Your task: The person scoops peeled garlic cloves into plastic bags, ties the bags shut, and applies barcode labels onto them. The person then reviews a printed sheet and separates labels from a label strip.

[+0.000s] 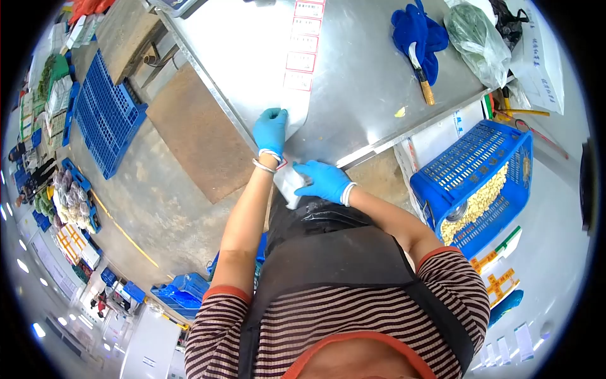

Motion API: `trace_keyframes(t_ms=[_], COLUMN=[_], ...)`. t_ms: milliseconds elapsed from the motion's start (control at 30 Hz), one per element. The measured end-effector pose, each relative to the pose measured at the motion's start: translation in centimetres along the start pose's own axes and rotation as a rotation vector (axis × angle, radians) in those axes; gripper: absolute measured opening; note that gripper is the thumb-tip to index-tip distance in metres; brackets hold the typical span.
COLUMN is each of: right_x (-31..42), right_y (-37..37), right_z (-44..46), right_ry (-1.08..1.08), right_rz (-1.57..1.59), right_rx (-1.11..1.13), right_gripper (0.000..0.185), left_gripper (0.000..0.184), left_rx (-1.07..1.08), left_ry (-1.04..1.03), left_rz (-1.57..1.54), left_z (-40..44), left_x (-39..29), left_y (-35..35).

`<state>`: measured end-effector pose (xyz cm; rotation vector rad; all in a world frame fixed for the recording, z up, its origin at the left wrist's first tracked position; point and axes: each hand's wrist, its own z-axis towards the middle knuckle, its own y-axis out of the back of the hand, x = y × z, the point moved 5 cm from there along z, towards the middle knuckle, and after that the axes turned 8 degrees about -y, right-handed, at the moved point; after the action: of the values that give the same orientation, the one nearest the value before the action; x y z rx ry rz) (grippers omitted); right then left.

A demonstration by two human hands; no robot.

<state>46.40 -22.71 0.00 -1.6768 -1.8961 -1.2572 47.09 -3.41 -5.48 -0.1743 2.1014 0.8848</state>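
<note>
A long white strip of red-bordered labels [300, 62] runs down the metal table and over its near edge. My left hand [270, 132], in a blue glove, has its fingers curled at the strip's left side by the table edge and appears to grip it. Below the edge, in front of my apron, the strip's white lower end [289, 184] hangs down. My right hand [326, 182], also blue-gloved, closes on that end from the right with thumb and fingers. Part of the strip between the hands is covered by my left wrist.
On the metal table [360, 82] lie blue gloves [419, 35], a wooden-handled knife [421, 79] and a plastic bag of greens [478, 44]. A blue crate [467, 170] of pale yellow pieces stands at right. Blue pallets [104, 114] and a brown board [196, 132] lie left.
</note>
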Motion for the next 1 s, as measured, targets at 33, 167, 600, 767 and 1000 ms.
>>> trace_keyframes(t_ms=[33,167,600,767,1000], right_x=[-0.2,-2.0,9.7,13.4,21.7], right_y=[0.8,8.7,26.5,34.6,52.9], right_z=[-0.1,1.6,1.2,2.1,8.7], right_ry=[-0.016,-0.182,0.072,0.214,0.507], right_rz=[-0.016,0.088,0.111,-0.196,-0.526], right_rx=[0.013,-0.161,-0.593,-0.699,-0.909], right_gripper=[0.068,0.049,0.037,0.035,0.036], left_gripper=[0.037,0.043,0.035,0.031,0.034], left_rx=[-0.028,-0.075,-0.116,-0.028,-0.044], left_ry=[-0.04,-0.12,-0.439,-0.489,-0.678], left_rz=[0.031,0.079,0.013,-0.163,-0.076], left_z=[-0.3,-2.4,-1.7,1.0,12.2], left_x=[0.1,-2.7,-4.5,-10.1,-25.0], left_y=[0.3,1.7,9.1,11.0,14.5])
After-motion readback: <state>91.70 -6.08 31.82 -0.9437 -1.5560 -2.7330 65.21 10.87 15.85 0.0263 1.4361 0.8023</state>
